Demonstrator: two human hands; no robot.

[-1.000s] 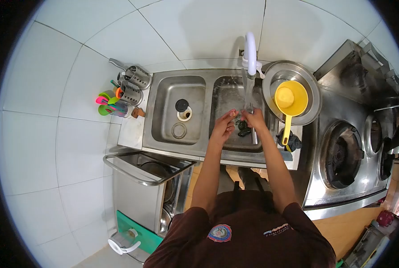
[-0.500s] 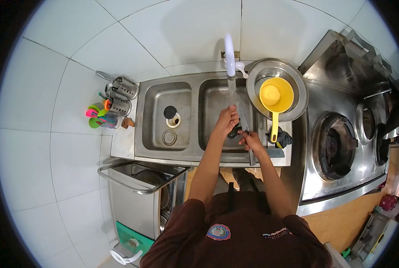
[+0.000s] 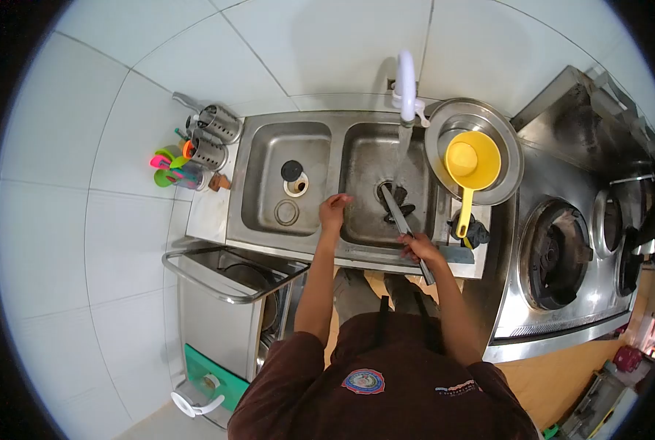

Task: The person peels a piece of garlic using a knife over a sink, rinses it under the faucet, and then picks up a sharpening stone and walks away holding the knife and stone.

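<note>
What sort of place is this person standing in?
It looks like a kitchen, possibly a busy one: there's a two-basin steel sink under a running tap, a stove with a large black burner, and a cluster of colourful utensils.

My left hand (image 3: 332, 211) has moved away from the running water (image 3: 403, 152) to the sink divider (image 3: 336, 161); the metal utensil (image 3: 398, 213) in my right hand (image 3: 420, 248) now slants more.
</note>
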